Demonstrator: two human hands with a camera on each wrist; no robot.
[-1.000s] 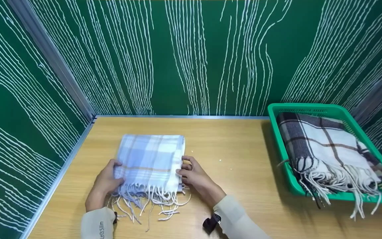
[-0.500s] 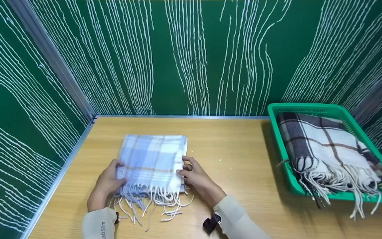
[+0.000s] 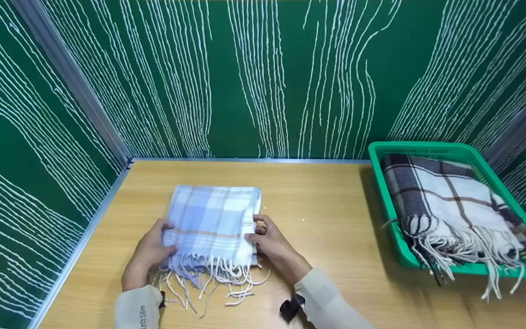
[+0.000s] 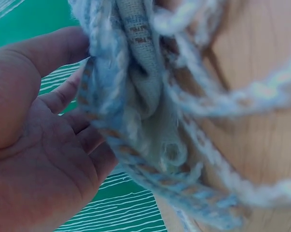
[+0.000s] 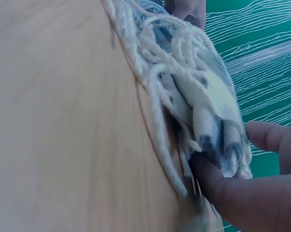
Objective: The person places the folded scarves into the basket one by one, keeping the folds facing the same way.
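Note:
A light blue and white plaid scarf (image 3: 213,224) lies folded into a thick square on the table, its fringe toward me. My left hand (image 3: 146,253) holds its left edge, thumb on the near face and fingers beyond it. In the left wrist view, those fingers pass behind the scarf (image 4: 135,96) beside loose tassels. At the opposite edge, my right hand (image 3: 276,249) pinches the folded layers. The right wrist view has thumb and fingers of the right hand (image 5: 261,198) on either side of the rolled folds of cloth (image 5: 208,125).
A green plastic basket (image 3: 423,145) stands at the right. Inside lies a folded dark brown and white plaid scarf (image 3: 473,205), fringe hanging over the near rim. Green panels (image 3: 254,91) with white lines enclose the wooden table (image 3: 318,283) behind and at the sides.
The blue scarf has shifted slightly to the right. My left hand moved right along with it, while the right hand moved only a little. The basket and its scarf stayed put.

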